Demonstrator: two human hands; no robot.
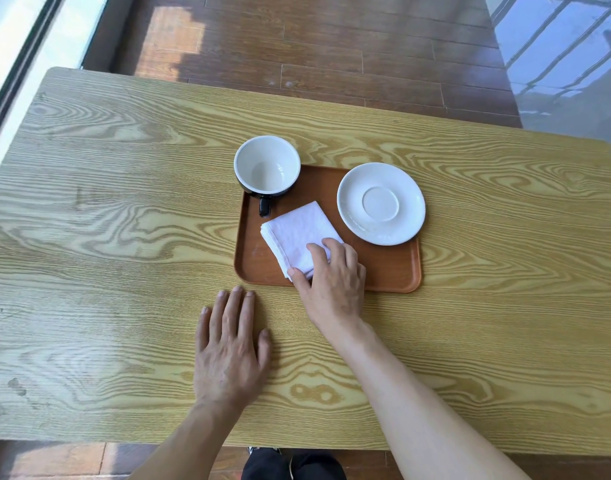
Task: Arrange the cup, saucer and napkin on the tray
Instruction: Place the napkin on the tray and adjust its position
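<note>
A brown tray lies on the wooden table. At its far left corner stands an empty cup, black outside and white inside, its handle pointing toward me. The white saucer sits at the far right corner, overhanging the tray's rim. A folded white napkin lies tilted in the tray's left half. My right hand rests on the napkin's near corner, thumb and fingers pinching it. My left hand lies flat on the table, fingers apart, just in front of the tray's near left corner.
The light wood-grain table stretches wide on both sides of the tray. Beyond its far edge is dark wooden flooring. A window frame runs along the left.
</note>
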